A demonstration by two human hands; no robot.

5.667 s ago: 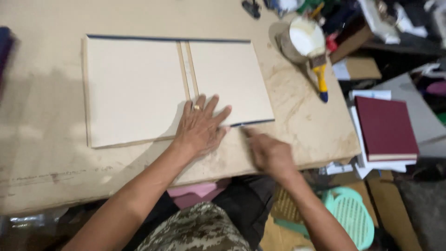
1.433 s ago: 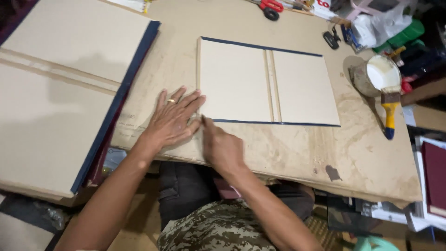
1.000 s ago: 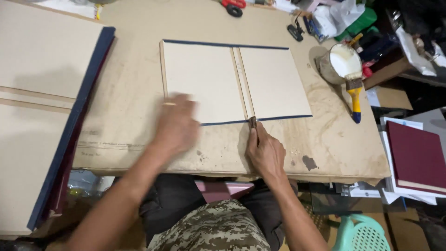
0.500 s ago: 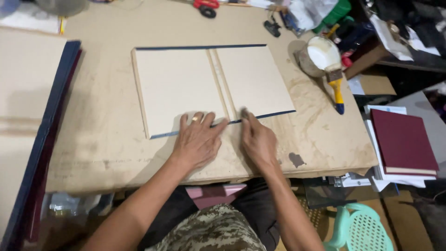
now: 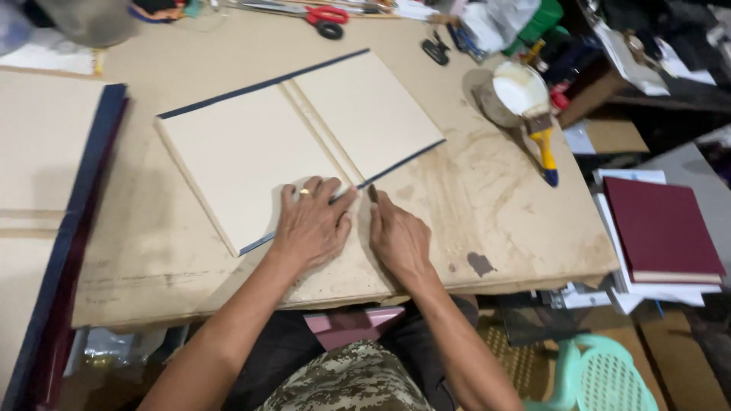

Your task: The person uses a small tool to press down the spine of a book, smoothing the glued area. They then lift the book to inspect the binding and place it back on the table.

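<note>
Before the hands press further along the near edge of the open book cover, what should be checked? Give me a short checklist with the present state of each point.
1. Left hand lies flat on the book cover, holding it down: ok.
2. Right hand presses a thin tool at the near edge, by the spine strip: ok; what kind of tool, cannot tell.
3. Blue cloth border shows along the near edge: ok; whether it is fully stuck, cannot tell.
4. Glue brush rests on the glue bowl, apart from the cover: ok.
5. Table is stained beside the cover: not ok.
</note>
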